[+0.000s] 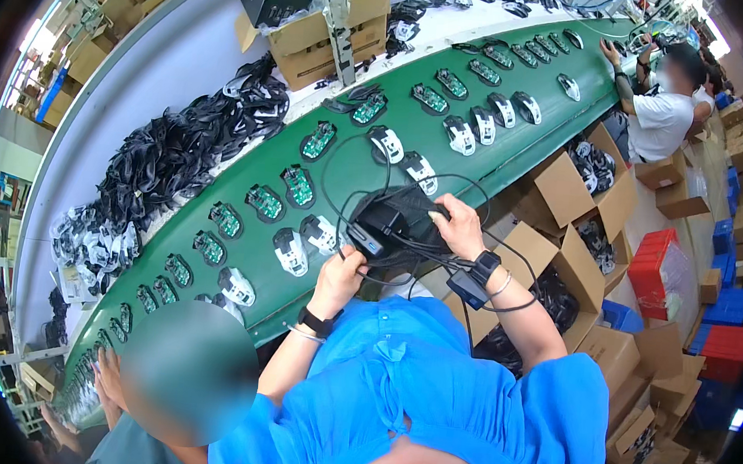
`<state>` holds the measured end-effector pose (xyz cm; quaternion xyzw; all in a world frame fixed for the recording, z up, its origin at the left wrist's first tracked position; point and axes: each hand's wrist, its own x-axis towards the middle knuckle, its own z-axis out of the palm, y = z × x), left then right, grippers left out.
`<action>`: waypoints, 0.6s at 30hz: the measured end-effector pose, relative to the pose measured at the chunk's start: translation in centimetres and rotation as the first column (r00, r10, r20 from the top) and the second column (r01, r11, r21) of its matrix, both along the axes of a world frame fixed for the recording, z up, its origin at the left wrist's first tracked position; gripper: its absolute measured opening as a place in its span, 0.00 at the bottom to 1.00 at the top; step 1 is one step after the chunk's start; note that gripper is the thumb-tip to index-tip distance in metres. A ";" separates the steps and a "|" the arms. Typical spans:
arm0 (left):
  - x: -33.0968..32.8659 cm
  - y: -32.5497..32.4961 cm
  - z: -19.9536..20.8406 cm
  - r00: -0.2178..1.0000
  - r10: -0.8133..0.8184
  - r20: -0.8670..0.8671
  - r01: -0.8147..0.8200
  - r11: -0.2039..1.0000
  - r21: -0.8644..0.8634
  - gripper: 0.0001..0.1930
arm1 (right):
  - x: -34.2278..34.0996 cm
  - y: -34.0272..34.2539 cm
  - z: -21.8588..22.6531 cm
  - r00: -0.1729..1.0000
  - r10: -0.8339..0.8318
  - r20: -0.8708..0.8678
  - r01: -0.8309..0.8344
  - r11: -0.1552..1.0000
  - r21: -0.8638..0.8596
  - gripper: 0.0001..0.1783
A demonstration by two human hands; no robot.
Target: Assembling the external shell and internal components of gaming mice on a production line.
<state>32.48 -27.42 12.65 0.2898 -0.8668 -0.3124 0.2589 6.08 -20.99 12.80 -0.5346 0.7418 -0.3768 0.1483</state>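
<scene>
While the left hand (342,273) pinches thumb against fingers at the lower left of a black device (378,231), the right hand (461,229) curls its fingers at the bundle's upper right; exactly which edge or cable sits between those fingertips is hard to make out. The device is in front of the blue top (405,357), over the near edge of the green belt (259,166). Black cables (439,259) loop around it, and a small black box (467,288) hangs beside the right wrist. Beyond, 2 white shells (385,144) lie near green circuit boards (299,187).
</scene>
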 end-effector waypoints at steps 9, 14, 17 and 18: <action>-1.8 0.9 -0.4 0.982 0.086 0.170 -0.105 0.989 0.108 0.07 | -7.2 -2.3 -2.0 0.874 0.487 -0.006 -0.408 0.738 0.537 0.17; -3.1 2.1 1.0 0.960 0.188 0.205 -0.206 0.976 0.069 0.06 | -7.6 -6.2 1.9 0.844 0.491 0.216 -0.529 0.830 0.176 0.18; -3.5 2.2 0.6 0.942 0.252 0.221 -0.277 0.957 0.088 0.10 | -4.7 -8.3 1.8 0.763 0.559 0.324 -0.632 0.749 0.197 0.26; -3.6 2.4 0.7 0.937 0.281 0.205 -0.303 0.949 0.084 0.08 | -3.5 -8.7 0.9 0.758 0.561 0.334 -0.650 0.695 0.308 0.28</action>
